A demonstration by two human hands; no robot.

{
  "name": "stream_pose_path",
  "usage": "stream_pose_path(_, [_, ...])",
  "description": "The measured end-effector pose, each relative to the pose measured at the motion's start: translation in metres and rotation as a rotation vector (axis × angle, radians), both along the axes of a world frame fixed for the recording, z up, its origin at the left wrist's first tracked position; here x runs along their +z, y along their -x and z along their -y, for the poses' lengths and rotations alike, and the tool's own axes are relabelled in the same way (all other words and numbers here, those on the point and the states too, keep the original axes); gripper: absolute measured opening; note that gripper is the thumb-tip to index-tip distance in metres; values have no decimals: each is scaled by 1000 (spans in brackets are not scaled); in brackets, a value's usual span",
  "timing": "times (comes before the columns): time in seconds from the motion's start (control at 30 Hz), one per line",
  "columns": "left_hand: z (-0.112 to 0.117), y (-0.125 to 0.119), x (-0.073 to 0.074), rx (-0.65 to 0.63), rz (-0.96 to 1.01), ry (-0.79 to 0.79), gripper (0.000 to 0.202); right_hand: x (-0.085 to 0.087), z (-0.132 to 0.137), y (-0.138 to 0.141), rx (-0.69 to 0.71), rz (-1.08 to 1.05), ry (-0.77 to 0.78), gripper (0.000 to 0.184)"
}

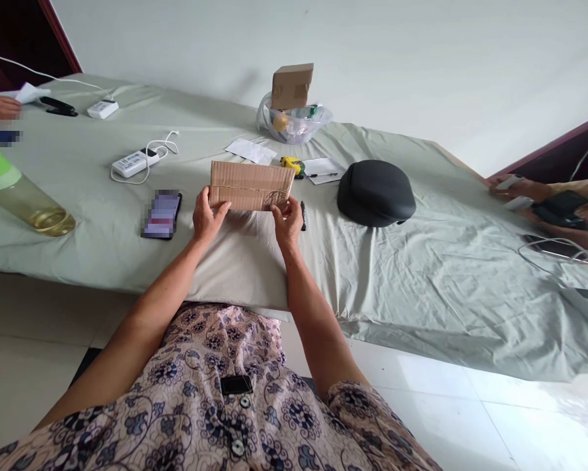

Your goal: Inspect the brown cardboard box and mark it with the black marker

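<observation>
A flat piece of corrugated cardboard (247, 180) is held up in front of me, tilted toward my face. A thin cord or wire runs across it and bunches into a small tangle (276, 197) at its lower right. My left hand (208, 219) grips the left end, thumb on the near face. At the right end my right hand (288, 221) pinches the board, its thumb by the tangle. A small black object (303, 216) shows partly behind my right hand. Left of my left hand lies a phone (162, 214).
On the cloth-covered table (450, 275) are a black case (376, 193), a tape measure (292, 166), a pen (323, 174), white papers (251, 151), power strips (135, 162), a bottle (33, 203) and a plastic basket (298, 131) bearing a cardboard box (292, 86). Other people's hands show at both sides.
</observation>
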State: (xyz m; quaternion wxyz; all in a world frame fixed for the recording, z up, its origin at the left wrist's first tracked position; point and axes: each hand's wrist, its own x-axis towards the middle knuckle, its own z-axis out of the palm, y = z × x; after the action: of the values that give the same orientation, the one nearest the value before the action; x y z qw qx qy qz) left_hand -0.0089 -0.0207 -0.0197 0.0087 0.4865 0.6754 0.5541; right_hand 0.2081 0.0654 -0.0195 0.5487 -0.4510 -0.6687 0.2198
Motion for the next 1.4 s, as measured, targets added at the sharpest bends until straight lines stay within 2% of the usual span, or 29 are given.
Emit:
stream_pose_path(0.07, [0,-5,-1,2,-28,26,81,-1,5,4,-60,33,-19,60])
stream_pose_path(0.2, [0,-16,-2,35,-56,62,101,-1,19,19,-179,156,-5,104])
stream_pose_path(0.27, [1,-21,-1,50,-53,66,105,-1,24,25,-222,198,8,113])
stream_pose_path(0.4, [1,-24,1,67,-31,69,103,-1,23,26,-227,188,36,115])
stream_pose_path(0.5, [1,-21,0,67,0,59,100,-2,17,20,-139,109,6,108])
stream_pose_path(0.63, [-2,-13,-3,54,25,36,95,0,11,11,-11,21,-52,78])
stream_pose_path(0.73, [-4,-8,-6,34,25,31,91,2,8,7,-21,-22,-58,52])
stream_pose_path(0.83, [-6,-6,-8,11,25,29,86,4,5,4,-51,-65,-54,38])
stream_pose_path(1.0, [-8,-3,-11,-32,23,31,80,5,1,2,-65,-146,-28,34])
stream_pose_path(1.17, [-6,-2,-11,-48,79,12,73,7,3,3,-27,-213,-15,36])
stream_pose_path(1.4, [-3,0,-6,-47,102,-25,68,8,6,5,-65,-222,91,43])
